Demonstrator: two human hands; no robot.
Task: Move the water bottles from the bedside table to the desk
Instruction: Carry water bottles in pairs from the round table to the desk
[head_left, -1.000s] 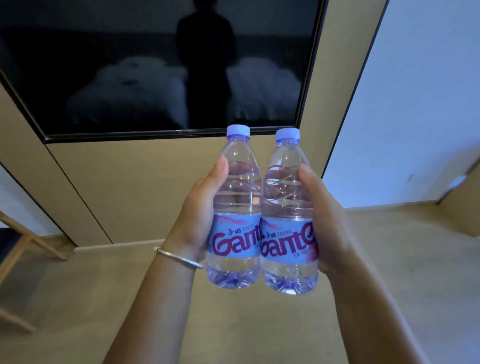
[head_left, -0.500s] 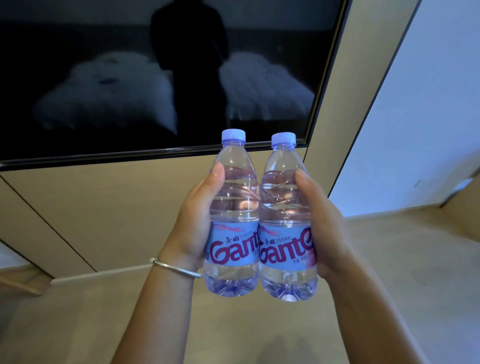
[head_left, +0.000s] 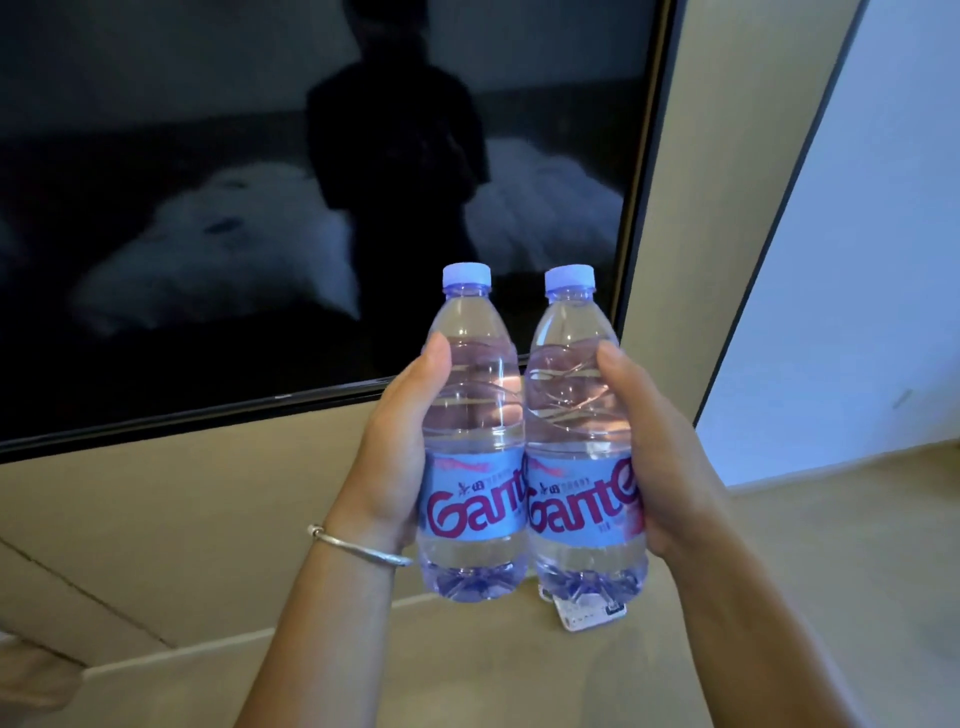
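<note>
Two water bottles (head_left: 524, 441), "Gante" labels (head_left: 475, 501)

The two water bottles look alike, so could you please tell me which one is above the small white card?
The right bottle, held by the right hand: the white card shows just beneath its base. The left bottle, in the left hand, has none below it.

Two bottles (head_left: 530, 441) side by side, touching

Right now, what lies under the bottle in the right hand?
Below the right bottle, gripped by the right hand, a small white card lies on the beige surface. The bottle's base covers the card's far end, and its print is unreadable.
</note>
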